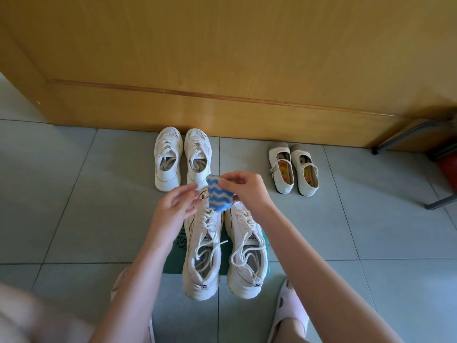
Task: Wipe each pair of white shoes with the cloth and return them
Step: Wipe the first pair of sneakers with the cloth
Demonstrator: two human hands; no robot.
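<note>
A pair of chunky white sneakers (223, 253) with loose laces stands on a green shoe box (176, 246) in front of me. Above their toes my right hand (247, 190) pinches a folded blue-and-white wavy cloth (220, 195). My left hand (176, 205) hovers just left of the cloth with fingers spread, fingertips close to it but not gripping. A second pair of white sneakers (181, 158) sits by the door. A small pair of white strap shoes (293, 168) stands to the right.
A wooden door (222, 58) closes off the back. Grey floor tiles (74, 194) lie all around. Dark metal furniture legs (405, 137) and a red object (448, 169) stand at the right edge. My feet in pale slippers (289, 310) flank the box.
</note>
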